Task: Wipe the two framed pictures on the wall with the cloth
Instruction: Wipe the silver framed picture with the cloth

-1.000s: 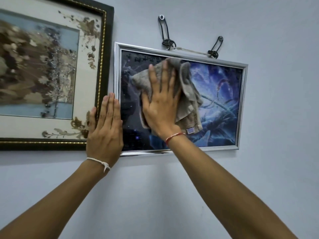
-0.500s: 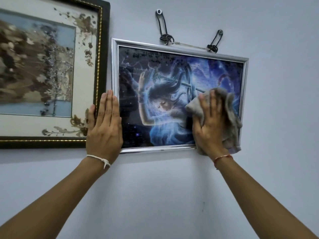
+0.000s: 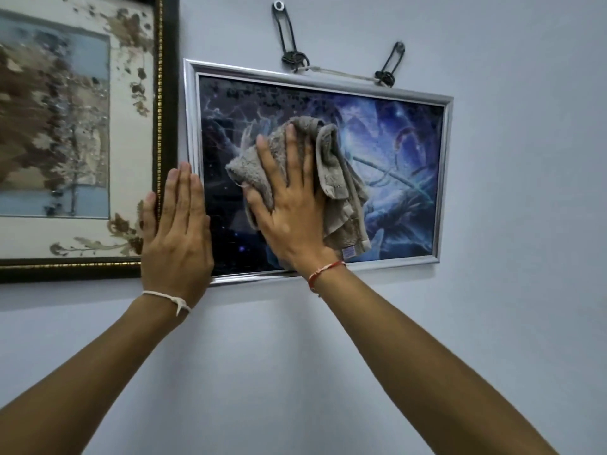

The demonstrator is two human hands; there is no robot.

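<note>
A silver-framed blue picture (image 3: 404,152) hangs on the wall at centre right. My right hand (image 3: 292,211) presses a grey cloth (image 3: 338,192) flat against the glass, left of its middle; the cloth hangs down to the right of the hand. My left hand (image 3: 177,231) lies flat with fingers together on the picture's lower left corner, its thumb on the neighbouring frame. A larger dark, gold-trimmed picture (image 3: 78,133) with brown pressed leaves hangs to the left, cut off by the view's edge.
Two black clips (image 3: 290,37) (image 3: 391,65) on the wall hold the cord (image 3: 341,73) that carries the blue picture. The two frames nearly touch. Bare pale wall (image 3: 525,224) spreads to the right and below.
My right hand has swept the cloth from the picture's lower right back to left of the middle. My left hand has stayed on the lower left corner.
</note>
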